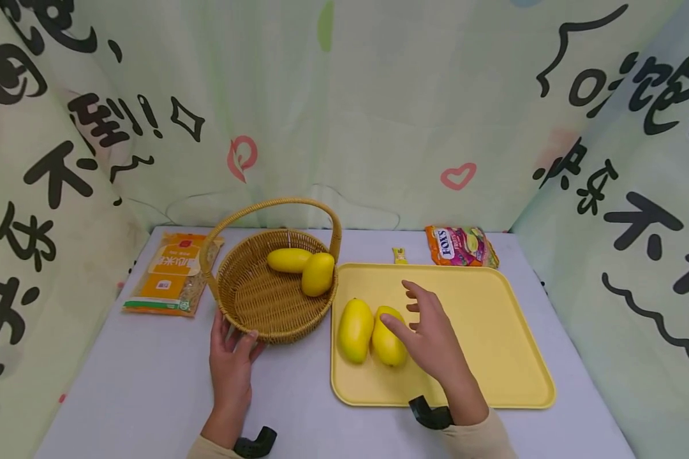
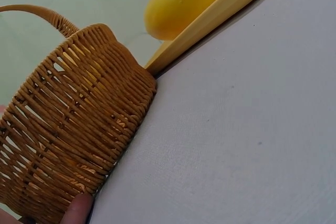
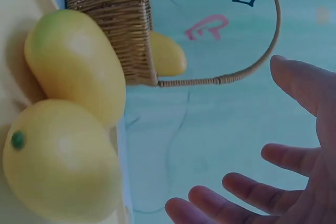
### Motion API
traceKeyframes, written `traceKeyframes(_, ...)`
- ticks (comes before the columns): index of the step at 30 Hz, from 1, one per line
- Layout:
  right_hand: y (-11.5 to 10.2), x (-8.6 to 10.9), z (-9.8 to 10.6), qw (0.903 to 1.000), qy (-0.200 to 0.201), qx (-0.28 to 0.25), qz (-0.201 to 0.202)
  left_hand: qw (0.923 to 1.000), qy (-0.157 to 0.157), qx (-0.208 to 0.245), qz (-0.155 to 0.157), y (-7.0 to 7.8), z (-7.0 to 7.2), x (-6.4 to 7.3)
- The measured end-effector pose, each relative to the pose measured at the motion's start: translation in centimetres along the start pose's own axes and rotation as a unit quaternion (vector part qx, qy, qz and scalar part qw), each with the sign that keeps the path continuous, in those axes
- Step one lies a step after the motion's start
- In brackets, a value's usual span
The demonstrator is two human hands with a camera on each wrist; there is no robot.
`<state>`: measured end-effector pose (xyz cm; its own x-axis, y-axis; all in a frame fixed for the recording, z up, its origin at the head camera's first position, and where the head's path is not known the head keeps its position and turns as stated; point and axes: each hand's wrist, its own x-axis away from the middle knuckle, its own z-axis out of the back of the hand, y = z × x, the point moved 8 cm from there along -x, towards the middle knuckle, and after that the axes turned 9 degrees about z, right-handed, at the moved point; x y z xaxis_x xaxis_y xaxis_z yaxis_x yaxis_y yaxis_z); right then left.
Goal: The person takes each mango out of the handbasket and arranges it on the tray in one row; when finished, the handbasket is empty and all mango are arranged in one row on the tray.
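Note:
A brown wicker basket (image 1: pixel 275 287) with a tall arched handle stands on the left half of the table, holding two yellow mangoes (image 1: pixel 317 275). My left hand (image 1: pixel 231 366) holds its near left side from outside; in the left wrist view a fingertip (image 2: pixel 77 209) presses low on the woven wall. Two more mangoes (image 1: pixel 356 330) lie side by side on a yellow tray (image 1: pixel 465 331). Over the tray hovers my right hand (image 1: pixel 433 335), fingers spread and nothing in it, partly hiding the right mango (image 1: pixel 388 344) in the head view. In the right wrist view, its fingers are apart from both mangoes.
Left of the basket lies an orange bag of grain (image 1: pixel 169 274). Behind the tray are a colourful candy bag (image 1: pixel 462 247) and a small yellow packet (image 1: pixel 399 255). Printed curtains (image 1: pixel 379 127) enclose the table's back and sides.

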<state>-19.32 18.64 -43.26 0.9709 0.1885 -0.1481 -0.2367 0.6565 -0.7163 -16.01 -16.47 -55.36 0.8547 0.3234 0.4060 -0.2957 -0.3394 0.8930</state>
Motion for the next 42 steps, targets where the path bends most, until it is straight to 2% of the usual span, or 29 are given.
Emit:
traceKeyframes(5, -2.8, -1.6, -1.3, 0.9994, -0.014, 0.006, 0.03, 1.0, 0.0, -0.001, 0.002, 0.0, 0.1, 0.0)
traceKeyframes(12, -6.1, -3.3, -2.8, 0.9945, -0.045, 0.06, 0.073, 1.0, -0.003, -0.003, 0.002, -0.1, 0.0, 0.0)
traceKeyframes(21, -8.2, -5.2, -4.5, 0.9856, -0.088, 0.106, 0.098, 1.0, -0.002, -0.007, 0.001, 0.0, -0.1, 0.0)
traceKeyframes(29, -9.9, -7.3, -6.1, 0.9662, -0.122, 0.174, 0.147, 0.9999, 0.001, -0.01, 0.005, 0.0, -0.1, 0.1)
traceKeyframes(37, -10.9, -9.1, -7.9, 0.9498, -0.143, 0.226, 0.163, 0.9999, 0.002, -0.009, 0.005, 0.0, -0.1, 0.1)
traceKeyframes(42, -11.3, -10.1, -9.3, 0.9306, -0.146, 0.277, 0.188, 1.0, 0.001, -0.007, -0.006, 0.0, -0.1, 0.1)
